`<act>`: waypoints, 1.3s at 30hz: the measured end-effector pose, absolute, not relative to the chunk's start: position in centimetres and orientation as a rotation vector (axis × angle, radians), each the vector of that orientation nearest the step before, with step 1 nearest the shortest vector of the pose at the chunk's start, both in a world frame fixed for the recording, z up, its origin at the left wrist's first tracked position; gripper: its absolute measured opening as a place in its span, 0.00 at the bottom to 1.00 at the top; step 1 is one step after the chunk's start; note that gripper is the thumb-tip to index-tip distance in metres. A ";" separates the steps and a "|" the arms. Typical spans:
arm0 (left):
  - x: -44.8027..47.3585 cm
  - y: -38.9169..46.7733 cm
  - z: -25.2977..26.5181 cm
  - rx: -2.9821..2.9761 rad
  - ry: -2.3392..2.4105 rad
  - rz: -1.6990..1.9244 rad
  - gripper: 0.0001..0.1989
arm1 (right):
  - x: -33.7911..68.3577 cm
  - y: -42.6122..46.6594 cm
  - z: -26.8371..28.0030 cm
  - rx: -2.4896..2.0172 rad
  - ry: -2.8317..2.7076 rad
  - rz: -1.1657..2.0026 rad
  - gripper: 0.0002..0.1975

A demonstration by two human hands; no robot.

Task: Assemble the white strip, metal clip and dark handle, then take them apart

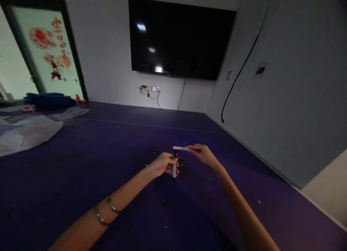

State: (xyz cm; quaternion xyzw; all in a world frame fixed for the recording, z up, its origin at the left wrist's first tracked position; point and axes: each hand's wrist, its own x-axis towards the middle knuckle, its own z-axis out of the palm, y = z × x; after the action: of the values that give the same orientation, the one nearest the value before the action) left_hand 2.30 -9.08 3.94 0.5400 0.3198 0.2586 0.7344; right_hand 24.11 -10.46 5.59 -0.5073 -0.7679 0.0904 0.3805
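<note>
My left hand (164,165) is closed around a slim upright rod (174,170), whitish with black end parts, above the purple floor. My right hand (202,154) pinches the right end of a flat white strip (180,148), held level. The strip's left end meets or overlaps the black top of the rod; whether the two are joined I cannot tell. Just behind the left fingertips is a small dark item with light markings (182,161). A thin black piece (154,152) lies on the floor left of the hands.
Clear plastic sheeting (29,133) and a blue cloth heap (50,100) lie at the left. A large black television (181,37) hangs on the wall above sockets (154,89). A black cable (241,68) hangs along the right wall. White specks dot the purple floor (130,215).
</note>
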 end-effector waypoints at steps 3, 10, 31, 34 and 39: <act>2.3 -9.1 3.9 1.185 0.690 0.572 0.03 | 24.1 -10.6 5.8 -1.316 -1.898 0.192 0.14; 2.4 -9.5 4.3 1.183 0.680 0.589 0.04 | 24.6 -10.8 6.2 -1.286 -1.921 0.387 0.13; 2.3 -9.5 4.1 1.178 0.645 0.596 0.07 | 25.4 -11.0 6.2 -1.239 -1.919 0.543 0.15; 2.3 -9.6 4.3 1.172 0.650 0.588 0.05 | 25.7 -10.9 6.0 -1.271 -1.875 0.483 0.15; 2.3 -9.7 4.5 1.170 0.666 0.595 0.03 | 26.0 -11.0 6.0 -1.247 -1.917 0.528 0.15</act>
State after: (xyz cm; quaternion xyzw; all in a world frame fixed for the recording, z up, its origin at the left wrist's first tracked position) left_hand 2.32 -9.71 4.47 0.5336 0.3036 0.2713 0.7413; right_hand 26.05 -10.99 5.98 -0.4900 -0.7531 0.2074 0.3870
